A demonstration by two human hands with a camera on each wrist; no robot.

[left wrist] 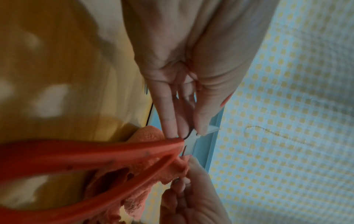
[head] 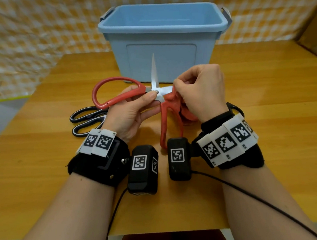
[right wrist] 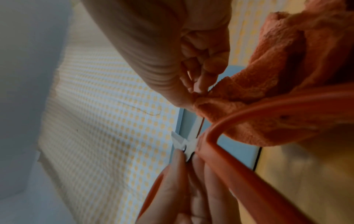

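Red-handled scissors (head: 164, 123) are held spread wide above the wooden table (head: 265, 88), one blade (head: 153, 72) pointing up toward the bin. My left hand (head: 154, 102) pinches them at the pivot, thumb on the rivet. My right hand (head: 176, 87) pinches an orange-red cloth (head: 189, 117) around the other blade, whose tip is hidden. The left wrist view shows the left hand (left wrist: 187, 130) on the pivot, a red handle (left wrist: 95, 151) and the cloth (left wrist: 172, 169). The right wrist view shows the right hand (right wrist: 197, 89) gripping the cloth (right wrist: 277, 75) beside the handle (right wrist: 239, 174).
A light blue plastic bin (head: 161, 59) without a lid stands just behind the hands. A second pair of scissors (head: 88, 119) with black and white handles lies on the table at the left. A yellow checked sheet (head: 39, 31) hangs behind the table.
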